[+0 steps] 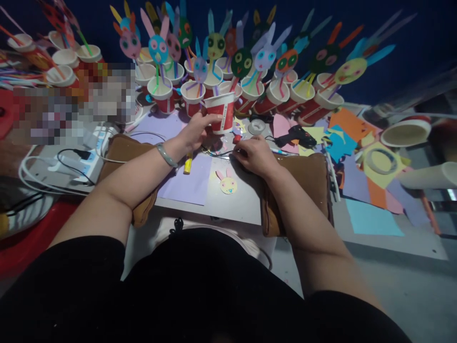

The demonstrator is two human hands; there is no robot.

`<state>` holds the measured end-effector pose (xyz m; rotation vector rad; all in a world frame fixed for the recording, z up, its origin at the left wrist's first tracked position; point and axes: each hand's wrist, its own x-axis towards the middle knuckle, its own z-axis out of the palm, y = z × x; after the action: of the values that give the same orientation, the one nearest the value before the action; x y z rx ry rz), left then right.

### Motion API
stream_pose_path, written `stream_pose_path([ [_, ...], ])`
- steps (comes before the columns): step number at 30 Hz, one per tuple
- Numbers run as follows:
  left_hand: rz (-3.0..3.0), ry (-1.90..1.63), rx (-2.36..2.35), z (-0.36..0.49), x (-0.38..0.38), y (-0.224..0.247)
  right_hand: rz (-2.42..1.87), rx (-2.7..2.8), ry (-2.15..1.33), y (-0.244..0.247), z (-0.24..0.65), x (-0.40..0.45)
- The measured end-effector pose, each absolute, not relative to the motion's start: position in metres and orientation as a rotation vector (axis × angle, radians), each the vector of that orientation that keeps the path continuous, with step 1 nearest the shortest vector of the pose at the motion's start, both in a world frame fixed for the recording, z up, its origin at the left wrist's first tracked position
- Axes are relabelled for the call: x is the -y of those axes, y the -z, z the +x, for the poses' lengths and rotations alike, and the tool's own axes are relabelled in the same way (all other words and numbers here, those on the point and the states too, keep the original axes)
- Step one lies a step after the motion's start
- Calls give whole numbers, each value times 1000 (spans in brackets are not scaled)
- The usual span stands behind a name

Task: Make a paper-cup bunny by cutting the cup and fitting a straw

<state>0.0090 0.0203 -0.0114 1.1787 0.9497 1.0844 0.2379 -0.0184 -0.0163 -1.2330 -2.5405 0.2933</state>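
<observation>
My left hand [197, 134] is wrapped round the side of a red and white paper cup [222, 114], which it holds upright above the table. The fingers of my right hand [256, 155] are curled together low over the table; what they hold, if anything, is hidden. A small red piece [236, 138] shows right by its fingertips. Between and below the hands lies a yellow paper rabbit face [228, 185] with pink ears. A yellow marker-like stick [187, 164] lies on a purple sheet [185, 188] under my left wrist.
Several cups with paper rabbit faces on straws [162, 95] line the back. Brown pads [303, 190] lie under both forearms. A black glue gun [298, 137], a tape roll [380, 159] and paper scraps [342, 143] are at right. A power strip [89, 159] with cables is at left.
</observation>
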Motion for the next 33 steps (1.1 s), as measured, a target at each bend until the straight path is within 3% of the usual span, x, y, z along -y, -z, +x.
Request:
stream_pose_path([
  [33, 1161, -1163, -937, 11, -20, 11, -1236, 2559, -277, 19, 238, 17],
])
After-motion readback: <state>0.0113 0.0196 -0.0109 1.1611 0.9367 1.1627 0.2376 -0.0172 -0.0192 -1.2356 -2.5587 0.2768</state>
